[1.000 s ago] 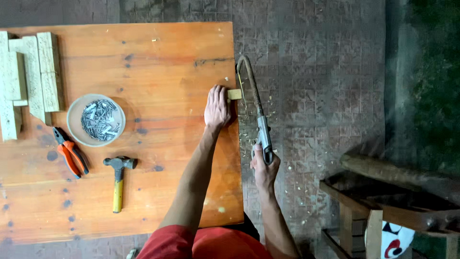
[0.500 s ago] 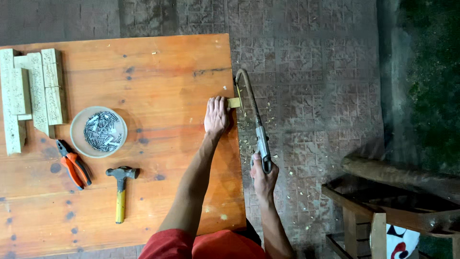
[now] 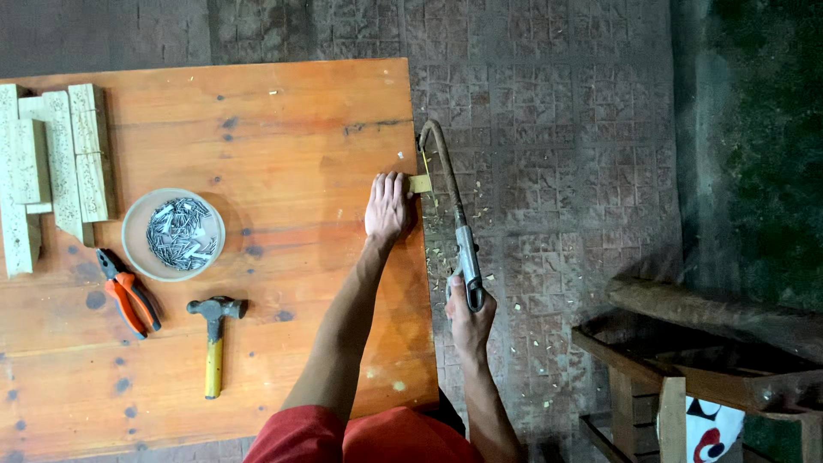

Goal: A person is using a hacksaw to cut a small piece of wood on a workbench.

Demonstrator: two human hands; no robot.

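A short wooden piece (image 3: 420,183) juts just past the right edge of the table (image 3: 283,111), pale and square-cut at its end. The left hand (image 3: 387,207) lies flat on top of it, fingers together and pressing down, so most of the wood is hidden beneath the palm. Beside the table edge runs a hacksaw (image 3: 453,219), its curved metal frame rusty brown and its thin blade meeting the overhanging end of the wood. The right hand (image 3: 467,315) is wrapped tight around the saw's grey handle, fingers fully curled, off the table's side.

The table is broad orange-brown planking, varnished but worn, with dark knots and stains (and a few pale chips near the cut). To the left a round shallow bowl (image 3: 173,234) holds a heap of grey nails (image 3: 177,233). Just below it lie orange-handled pliers (image 3: 127,291) and a hammer (image 3: 214,343) with a yellow handle and dark head. At the far left edge sits a cluster of pale rough-sawn wooden blocks (image 3: 51,163).

The floor (image 3: 557,129) is grey patterned paving, littered with wood chips beneath the saw. At lower right stands a dark wooden frame (image 3: 677,377).
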